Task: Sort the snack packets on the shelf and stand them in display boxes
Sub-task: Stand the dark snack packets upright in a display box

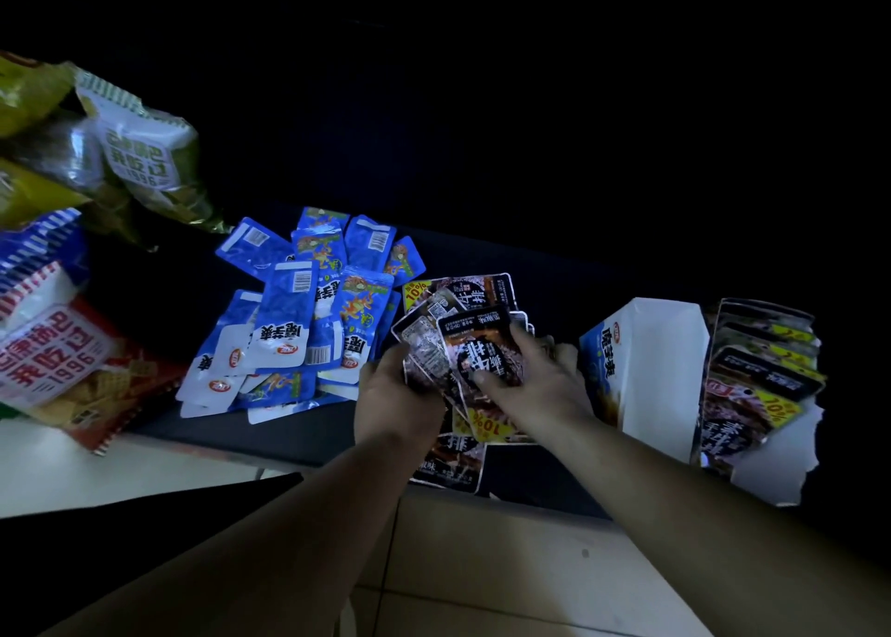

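Note:
A pile of blue snack packets [299,327] lies on the dark shelf [289,434], left of centre. My left hand [393,395] grips a fanned stack of black snack packets [434,342] from below. My right hand [525,385] pinches the top black packet [482,347] of that stack, thumb on its face. More black packets [453,463] lie under my hands. At the right stands a white and blue display box [646,376], and beside it a torn white box [771,463] holds a row of black packets [762,371] standing upright.
Large snack bags crowd the left: a red and white one [62,371], a blue striped one [43,245] and green-yellow ones [135,154]. The back of the shelf is dark. Pale floor tiles [482,564] show below the shelf edge.

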Tool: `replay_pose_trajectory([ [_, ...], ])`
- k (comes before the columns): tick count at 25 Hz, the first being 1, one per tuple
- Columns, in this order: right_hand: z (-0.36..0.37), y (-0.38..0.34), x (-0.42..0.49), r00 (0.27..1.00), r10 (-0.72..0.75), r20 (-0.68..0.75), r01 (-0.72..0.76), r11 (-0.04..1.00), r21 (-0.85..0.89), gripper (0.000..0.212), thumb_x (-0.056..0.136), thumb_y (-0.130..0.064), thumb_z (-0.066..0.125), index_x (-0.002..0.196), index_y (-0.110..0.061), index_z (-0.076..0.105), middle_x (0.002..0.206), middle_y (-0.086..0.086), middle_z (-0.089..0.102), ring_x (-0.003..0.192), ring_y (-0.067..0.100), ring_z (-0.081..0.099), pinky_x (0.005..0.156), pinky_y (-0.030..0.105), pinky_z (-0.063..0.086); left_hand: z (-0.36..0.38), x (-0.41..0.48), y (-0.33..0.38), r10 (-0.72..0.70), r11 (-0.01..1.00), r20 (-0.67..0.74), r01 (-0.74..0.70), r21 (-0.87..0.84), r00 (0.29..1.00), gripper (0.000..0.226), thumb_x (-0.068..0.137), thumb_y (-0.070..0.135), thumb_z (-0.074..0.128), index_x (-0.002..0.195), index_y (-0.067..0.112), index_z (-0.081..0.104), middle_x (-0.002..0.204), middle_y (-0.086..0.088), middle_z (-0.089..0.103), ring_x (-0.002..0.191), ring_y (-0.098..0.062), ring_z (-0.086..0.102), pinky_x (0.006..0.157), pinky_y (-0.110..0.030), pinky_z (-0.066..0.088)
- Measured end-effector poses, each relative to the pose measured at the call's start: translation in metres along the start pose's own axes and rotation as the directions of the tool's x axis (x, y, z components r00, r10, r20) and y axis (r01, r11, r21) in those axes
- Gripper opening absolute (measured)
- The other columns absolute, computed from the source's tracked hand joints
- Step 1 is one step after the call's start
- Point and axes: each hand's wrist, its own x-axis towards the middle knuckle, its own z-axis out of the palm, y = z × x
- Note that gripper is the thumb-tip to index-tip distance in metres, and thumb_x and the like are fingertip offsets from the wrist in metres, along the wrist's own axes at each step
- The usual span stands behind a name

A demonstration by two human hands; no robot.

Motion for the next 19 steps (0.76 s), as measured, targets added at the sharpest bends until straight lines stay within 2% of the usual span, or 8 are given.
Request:
replay_pose_trajectory([
  [4,0.002,0.002,-0.006,1.000,-0.013,0.005,0.013,0.999,-0.035,0.106,0.076,-0.068,0.077,0.155,-0.058,0.008,0.160,-0.001,0.015,0.144,0.031,0.037,0.105,0.040,0.050,0.008,-0.004,-0.001,0.028,1.000,0.027,-0.028,0.004,0.999,0.066,0.087,0.026,0.068,0.146,0.037,0.041,0.131,0.004,0.051,0.103,-0.022,0.063,0.081,-0.037,0.060],
  [7,-0.002,-0.002,-0.005,0.997,-0.070,-0.025,0.068,0.996,-0.055,0.118,0.069,-0.067,0.082,0.155,-0.058,0.001,0.156,0.002,0.028,0.144,0.027,0.034,0.102,0.042,0.049,0.010,0.010,0.003,0.014,0.999,0.038,-0.013,-0.035,0.999,0.051,0.087,0.021,0.071,0.133,0.033,0.052,0.115,-0.001,0.059,0.087,-0.016,0.065,0.063,-0.029,0.053],
  [9,-0.005,-0.004,-0.002,0.998,-0.064,-0.026,0.061,0.995,-0.076,0.130,0.065,-0.069,0.084,0.157,-0.053,-0.007,0.164,0.001,0.018,0.151,0.029,0.021,0.109,0.046,0.043,0.010,0.015,0.004,-0.041,0.989,0.086,0.053,-0.140,0.995,0.053,0.084,0.013,0.074,0.125,0.039,0.051,0.110,-0.005,0.063,0.076,-0.015,0.066,0.053,-0.025,0.050],
  [11,-0.010,-0.005,0.002,0.994,-0.107,-0.016,0.101,0.970,-0.221,0.139,0.062,-0.075,0.081,0.158,-0.045,-0.014,0.171,-0.004,-0.008,0.157,0.025,-0.004,0.121,0.050,0.026,0.012,0.015,0.003,-0.030,0.988,0.102,0.045,-0.145,0.994,0.059,0.081,0.009,0.075,0.119,0.046,0.050,0.114,-0.004,0.064,0.081,-0.018,0.069,0.054,-0.026,0.053],
  [13,-0.016,-0.005,0.009,0.980,-0.188,0.063,0.198,0.914,-0.355,0.140,0.061,-0.079,0.077,0.159,-0.042,-0.016,0.171,-0.005,-0.016,0.157,0.020,-0.016,0.126,0.047,0.010,0.012,0.007,0.002,0.012,0.996,0.095,-0.004,-0.086,0.995,0.063,0.082,0.010,0.075,0.125,0.047,0.047,0.118,0.003,0.064,0.088,-0.019,0.070,0.056,-0.026,0.054],
  [14,-0.017,-0.006,0.012,0.974,-0.196,0.113,0.225,0.896,-0.383,0.140,0.062,-0.081,0.076,0.160,-0.042,-0.015,0.172,-0.004,-0.012,0.158,0.020,-0.012,0.126,0.047,0.009,0.011,0.003,0.002,0.036,0.998,0.082,-0.032,-0.054,0.996,0.066,0.083,0.012,0.074,0.131,0.046,0.045,0.121,0.008,0.062,0.092,-0.019,0.069,0.059,-0.027,0.054],
  [16,-0.017,-0.008,0.015,0.974,-0.153,0.168,0.206,0.905,-0.371,0.138,0.062,-0.082,0.075,0.161,-0.040,-0.011,0.172,-0.001,0.001,0.158,0.025,0.002,0.124,0.047,0.018,0.007,-0.002,0.000,0.077,0.997,0.035,-0.077,0.020,0.996,0.066,0.083,0.024,0.071,0.137,0.047,0.041,0.121,0.015,0.059,0.100,-0.018,0.067,0.070,-0.032,0.059],
  [19,-0.011,-0.017,0.016,0.989,-0.104,0.102,0.132,0.938,-0.322,0.128,0.068,-0.083,0.071,0.163,-0.035,-0.001,0.169,0.006,0.015,0.154,0.031,0.017,0.118,0.047,0.033,0.005,-0.013,-0.003,0.101,0.974,0.024,-0.104,0.203,0.995,0.055,0.080,0.045,0.062,0.132,0.046,0.044,0.119,0.003,0.058,0.101,-0.024,0.064,0.080,-0.045,0.061],
])
